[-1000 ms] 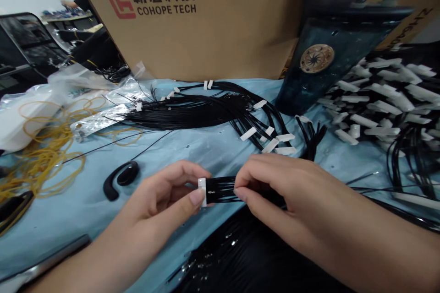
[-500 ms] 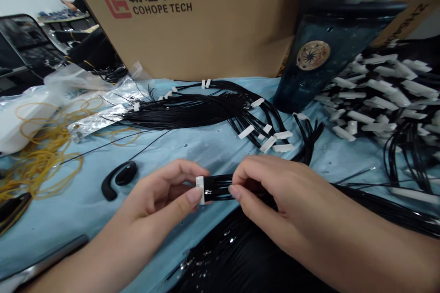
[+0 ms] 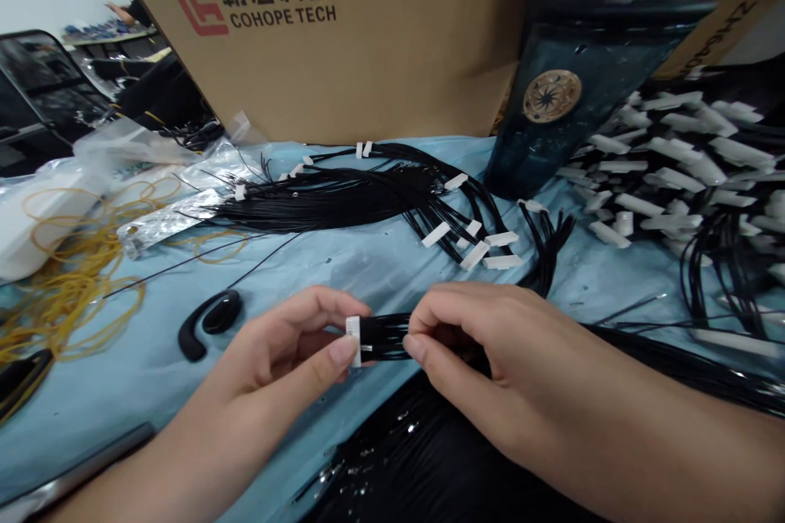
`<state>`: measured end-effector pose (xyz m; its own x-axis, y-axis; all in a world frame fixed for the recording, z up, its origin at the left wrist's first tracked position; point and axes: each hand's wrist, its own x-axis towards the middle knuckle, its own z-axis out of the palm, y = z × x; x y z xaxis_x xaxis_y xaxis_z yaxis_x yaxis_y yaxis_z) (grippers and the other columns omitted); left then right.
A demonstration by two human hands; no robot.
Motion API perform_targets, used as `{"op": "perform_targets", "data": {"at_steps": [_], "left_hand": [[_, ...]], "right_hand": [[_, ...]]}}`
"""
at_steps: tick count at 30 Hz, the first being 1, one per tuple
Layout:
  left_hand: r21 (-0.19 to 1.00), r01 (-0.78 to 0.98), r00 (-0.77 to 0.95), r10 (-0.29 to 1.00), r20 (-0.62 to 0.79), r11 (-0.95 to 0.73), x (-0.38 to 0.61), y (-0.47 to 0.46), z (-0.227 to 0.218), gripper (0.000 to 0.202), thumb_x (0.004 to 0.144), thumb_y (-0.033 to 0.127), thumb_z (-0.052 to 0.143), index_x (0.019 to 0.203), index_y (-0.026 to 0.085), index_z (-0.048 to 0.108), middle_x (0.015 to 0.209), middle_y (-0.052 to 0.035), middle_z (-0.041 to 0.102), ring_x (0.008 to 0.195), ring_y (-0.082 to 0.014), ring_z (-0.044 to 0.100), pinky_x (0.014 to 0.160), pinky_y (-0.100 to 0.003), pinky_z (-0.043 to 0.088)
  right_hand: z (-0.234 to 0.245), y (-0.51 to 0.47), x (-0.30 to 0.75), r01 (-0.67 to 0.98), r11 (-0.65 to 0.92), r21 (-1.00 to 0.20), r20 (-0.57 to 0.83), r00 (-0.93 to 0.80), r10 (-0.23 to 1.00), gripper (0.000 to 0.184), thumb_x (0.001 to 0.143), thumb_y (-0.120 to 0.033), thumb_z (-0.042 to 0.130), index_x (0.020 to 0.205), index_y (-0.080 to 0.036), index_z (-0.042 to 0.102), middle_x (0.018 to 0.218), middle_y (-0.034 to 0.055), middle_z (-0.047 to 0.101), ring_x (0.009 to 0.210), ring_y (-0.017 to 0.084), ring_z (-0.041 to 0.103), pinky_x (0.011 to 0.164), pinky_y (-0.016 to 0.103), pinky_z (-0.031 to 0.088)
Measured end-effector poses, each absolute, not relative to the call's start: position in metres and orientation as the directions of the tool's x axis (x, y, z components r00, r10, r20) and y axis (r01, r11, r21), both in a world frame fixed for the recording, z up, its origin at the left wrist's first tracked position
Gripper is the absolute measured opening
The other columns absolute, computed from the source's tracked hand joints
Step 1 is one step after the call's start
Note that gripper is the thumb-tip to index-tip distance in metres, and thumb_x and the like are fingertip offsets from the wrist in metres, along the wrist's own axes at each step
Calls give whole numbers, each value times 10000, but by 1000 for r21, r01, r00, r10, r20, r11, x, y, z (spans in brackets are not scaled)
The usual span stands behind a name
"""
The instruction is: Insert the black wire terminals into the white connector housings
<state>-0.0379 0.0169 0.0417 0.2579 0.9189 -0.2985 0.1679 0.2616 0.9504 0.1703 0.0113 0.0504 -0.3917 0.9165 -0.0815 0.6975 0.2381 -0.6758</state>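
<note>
My left hand [image 3: 307, 343] pinches a white connector housing [image 3: 353, 341] between thumb and fingertips. Several black wires [image 3: 385, 335] run from the housing's right side toward my right hand [image 3: 466, 343], whose thumb and index finger are closed on them. A small shiny metal terminal shows on a wire right beside the housing. Whether it sits inside a slot, I cannot tell. Below both hands lies a large bundle of loose black wires [image 3: 417, 458] with bare metal tips.
Behind lie black wires with white connectors [image 3: 343, 200]. A cardboard box [image 3: 380, 57] and a dark blue tumbler [image 3: 533, 131] stand at the back. More connectors [image 3: 662, 172] are heaped right. Rubber bands [image 3: 79, 294] and a black ear-hook earphone [image 3: 212, 323] lie left.
The shiny metal at the housing's right side has moved closer to it, with less showing now. Both hands keep their grips. The whole view has shifted slightly.
</note>
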Motion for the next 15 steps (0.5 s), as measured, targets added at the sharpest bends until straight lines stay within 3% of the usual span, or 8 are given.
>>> {"op": "perform_targets", "data": {"at_steps": [7, 15], "left_hand": [[956, 173, 270, 922, -277, 237, -37, 18, 41, 90, 782, 264, 852, 854, 261, 798, 727, 27, 792, 684, -125, 683, 604, -132, 532], [946, 169, 290, 904, -315, 275, -37, 15, 42, 108, 785, 306, 862, 844, 259, 785, 717, 24, 772, 664, -132, 657, 585, -150, 526]], "right_hand": [[51, 10, 174, 626, 183, -758, -113, -403, 908, 269, 979, -206, 492, 753, -227, 637, 671, -41, 627, 617, 121, 535, 557, 274, 359], [54, 11, 176, 681, 159, -715, -169, -389, 906, 292, 969, -229, 480, 704, -233, 603, 617, -27, 599, 577, 135, 523, 506, 290, 306]]}}
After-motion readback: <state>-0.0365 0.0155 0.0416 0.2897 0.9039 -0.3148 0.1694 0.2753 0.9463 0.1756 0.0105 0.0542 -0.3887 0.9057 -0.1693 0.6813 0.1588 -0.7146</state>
